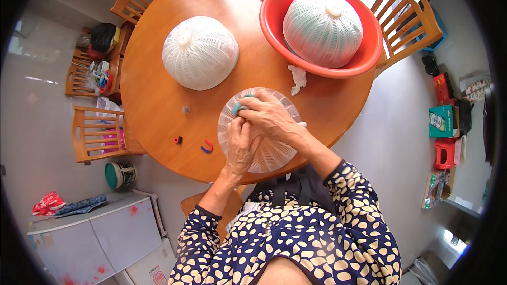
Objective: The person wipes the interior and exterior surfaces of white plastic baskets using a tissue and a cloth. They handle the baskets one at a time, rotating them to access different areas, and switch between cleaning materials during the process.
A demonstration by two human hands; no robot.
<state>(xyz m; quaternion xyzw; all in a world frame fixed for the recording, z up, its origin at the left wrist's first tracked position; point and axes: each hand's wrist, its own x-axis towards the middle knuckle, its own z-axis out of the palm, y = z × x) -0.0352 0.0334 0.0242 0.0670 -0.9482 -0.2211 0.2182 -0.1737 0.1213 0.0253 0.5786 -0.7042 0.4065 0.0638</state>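
A white plastic mesh basket (274, 162) sits under my hands at the near edge of the round table. My right hand (270, 118) is closed around a small teal thing (236, 108) above the basket; its kind is mostly hidden by fingers. Just below it, my left hand (240, 146) has its fingertips pinched together against the right hand's fingers, and what they hold is hidden. A short white piece (302, 124) sticks out beside my right wrist. Left of the basket lie a red and blue horseshoe magnet (208, 146) and a small red and black piece (178, 140).
An upturned white mesh basket (203, 58) stands farther left on the wooden table (145, 68). Another upturned one (323, 31) rests in a red basin (268, 31) at the far right. Crumpled white tissue (298, 79) and a small grey clump (186, 110) lie between. Chairs (100, 133) surround the table.
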